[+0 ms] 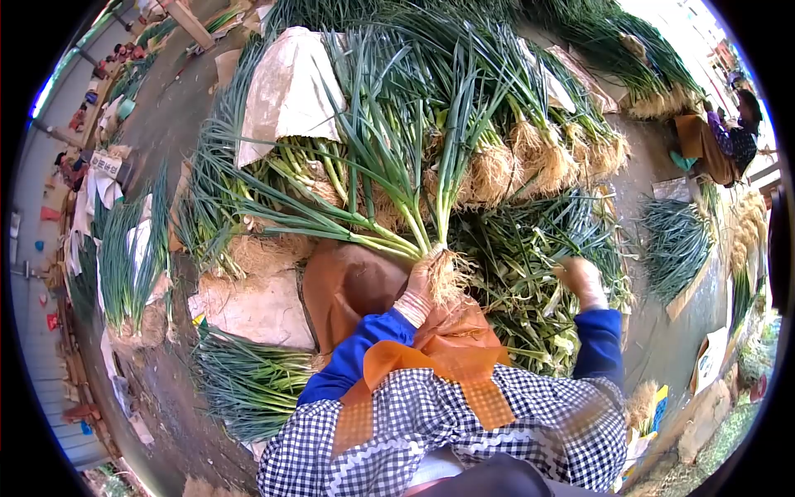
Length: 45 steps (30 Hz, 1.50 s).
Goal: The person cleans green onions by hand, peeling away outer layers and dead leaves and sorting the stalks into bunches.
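Note:
My left hand (pixel 421 283) is wrapped round the lower stems of a small bunch of green onions (pixel 424 242). Their pale roots stick out beside the fingers, and the green leaves fan out away from me. Off to the right, my right hand (pixel 580 280) hovers apart from the bunch, over a heap of loose, stripped leaves (pixel 530 306). Its fingers look curled in, and whatever they may hold is hidden. Under the left hand, an orange-brown apron (pixel 464 331) covers my lap.
Large bundles of rooted green onions (pixel 493 174) lie ahead, partly under a whitish sack (pixel 290 87). Another pile of green onions (pixel 248 381) lies at my left on the floor. A co-worker (pixel 733 137) sits at the far right, near more onions (pixel 679 240).

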Each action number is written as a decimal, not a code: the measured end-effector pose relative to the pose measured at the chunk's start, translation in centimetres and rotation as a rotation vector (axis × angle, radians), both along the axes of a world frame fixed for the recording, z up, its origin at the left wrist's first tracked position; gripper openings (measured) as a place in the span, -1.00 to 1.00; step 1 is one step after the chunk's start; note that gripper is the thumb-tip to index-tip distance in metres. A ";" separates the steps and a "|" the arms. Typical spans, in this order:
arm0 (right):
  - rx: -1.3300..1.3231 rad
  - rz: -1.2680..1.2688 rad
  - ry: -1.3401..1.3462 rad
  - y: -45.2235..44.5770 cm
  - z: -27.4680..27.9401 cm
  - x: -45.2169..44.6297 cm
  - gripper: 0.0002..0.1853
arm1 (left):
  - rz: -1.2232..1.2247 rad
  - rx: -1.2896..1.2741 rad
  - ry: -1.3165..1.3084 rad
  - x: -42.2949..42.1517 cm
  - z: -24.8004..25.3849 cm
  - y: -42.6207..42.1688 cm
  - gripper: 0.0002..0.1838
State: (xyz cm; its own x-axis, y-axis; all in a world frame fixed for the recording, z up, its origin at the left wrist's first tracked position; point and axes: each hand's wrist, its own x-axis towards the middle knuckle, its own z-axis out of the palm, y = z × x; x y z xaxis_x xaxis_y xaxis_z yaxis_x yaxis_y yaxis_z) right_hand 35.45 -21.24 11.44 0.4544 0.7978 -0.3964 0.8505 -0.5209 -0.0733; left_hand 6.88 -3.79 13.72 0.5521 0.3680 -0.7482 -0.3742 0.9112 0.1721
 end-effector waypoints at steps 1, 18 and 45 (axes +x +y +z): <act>0.093 -0.209 0.151 5.2 3.1 -4.1 -0.61 | -0.001 -0.002 0.005 -0.3 -1.7 0.1 -0.76; 0.787 0.341 -0.147 12.8 -1.7 -13.1 -0.58 | 0.064 0.070 -0.026 0.0 -4.3 -0.9 -0.91; 0.636 -0.158 0.185 18.0 -0.5 -14.8 -0.64 | -0.073 0.267 -0.052 -1.2 -6.0 -0.7 -0.81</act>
